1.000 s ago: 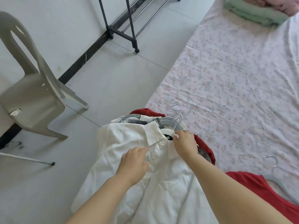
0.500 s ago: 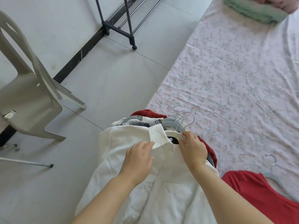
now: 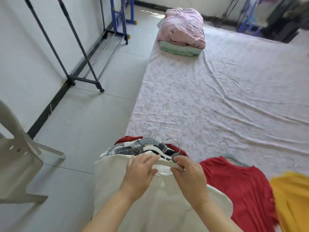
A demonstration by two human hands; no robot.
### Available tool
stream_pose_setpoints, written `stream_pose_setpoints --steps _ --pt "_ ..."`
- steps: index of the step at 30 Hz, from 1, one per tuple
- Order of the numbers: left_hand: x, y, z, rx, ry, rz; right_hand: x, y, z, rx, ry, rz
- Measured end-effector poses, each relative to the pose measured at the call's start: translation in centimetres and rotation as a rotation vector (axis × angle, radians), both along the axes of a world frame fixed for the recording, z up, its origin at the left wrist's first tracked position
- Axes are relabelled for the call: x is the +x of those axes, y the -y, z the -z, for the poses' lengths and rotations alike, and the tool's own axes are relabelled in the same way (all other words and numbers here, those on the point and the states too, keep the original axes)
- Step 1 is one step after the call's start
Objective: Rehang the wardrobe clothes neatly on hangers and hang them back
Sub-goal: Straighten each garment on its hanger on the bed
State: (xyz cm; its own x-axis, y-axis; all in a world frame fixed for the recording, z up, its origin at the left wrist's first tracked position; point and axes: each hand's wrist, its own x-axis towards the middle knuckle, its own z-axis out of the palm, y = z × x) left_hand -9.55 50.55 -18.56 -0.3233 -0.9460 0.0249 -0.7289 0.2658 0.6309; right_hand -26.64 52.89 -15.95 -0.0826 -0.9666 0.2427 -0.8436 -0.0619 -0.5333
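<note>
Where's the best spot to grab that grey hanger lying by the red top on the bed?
Probably the neck below its hook, reaching from above: the grey hanger lies flat, hook free on the sheet, arms against the red top.

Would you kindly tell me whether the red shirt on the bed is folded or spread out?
Spread out: the red shirt lies flat on the floral sheet, a grey hanger at its neck.
</note>
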Motion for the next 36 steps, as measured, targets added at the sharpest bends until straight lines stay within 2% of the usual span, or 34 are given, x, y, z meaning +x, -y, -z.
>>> stream_pose_setpoints --steps 3,6,17,24,29,36 --pt "-1.7 -1.0 -2.1 -0.096 -0.128 0.025 -1.2 -2.9 -2.7 -0.022 0.067 0.070" --pt "-3.9 -1.9 -4.5 -0.199 -0.217 0.137 -3.0 -5.9 -4.2 -0.032 0.082 0.166" --pt "-17.6 -13.1 -9.4 -0.350 -0.272 0.409 -14.3 -21.6 -5.9 -0.157 0.194 0.451" --pt "-29.9 -27.7 -11.4 -0.311 -0.222 0.478 -25.0 -37.4 -6.6 -0.245 0.108 0.675" --pt "-38.4 -37.5 -11.8 -0.245 -0.247 0.538 -32.3 -48.2 -7.8 -0.182 0.054 0.785" --pt "-48.0 -44.7 -11.7 -0.139 -0.341 0.628 -40.9 -56.3 -9.2 -0.146 -0.160 0.880"
